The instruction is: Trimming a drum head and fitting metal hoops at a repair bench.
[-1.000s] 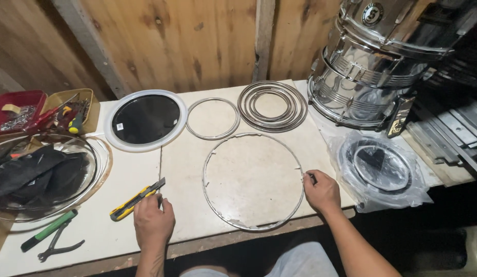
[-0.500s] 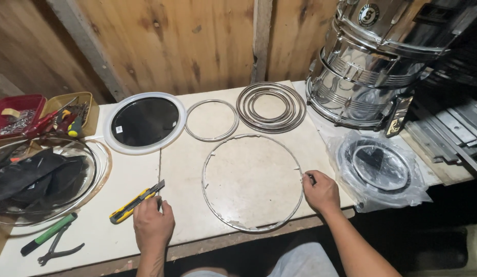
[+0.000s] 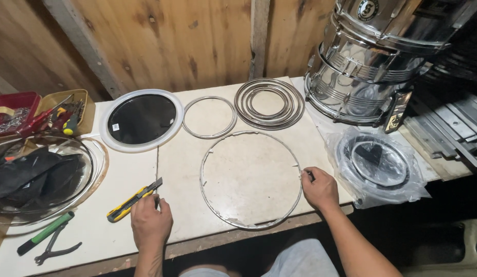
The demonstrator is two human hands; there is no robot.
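Observation:
A large thin metal hoop (image 3: 218, 149) lies flat on the white table (image 3: 187, 215) in front of me. My right hand (image 3: 319, 189) pinches the hoop's right edge. My left hand (image 3: 150, 221) rests on the table near the front edge, fingertips touching the blade end of a yellow utility knife (image 3: 133, 200). A smaller metal ring (image 3: 209, 117) lies behind the hoop, and a stack of several nested metal rings (image 3: 269, 102) lies to its right.
A white-rimmed black drum head (image 3: 142, 119) lies at back left. A chrome drum shell (image 3: 366, 66) stands at back right, with a bagged black drum head (image 3: 379, 164) beside it. Green-handled pliers (image 3: 43, 238), a clear-rimmed head with black cloth (image 3: 33, 174) and tool trays (image 3: 59, 110) fill the left.
Both hands stay almost where they were; the view has shifted slightly. The hoop and knife have not moved.

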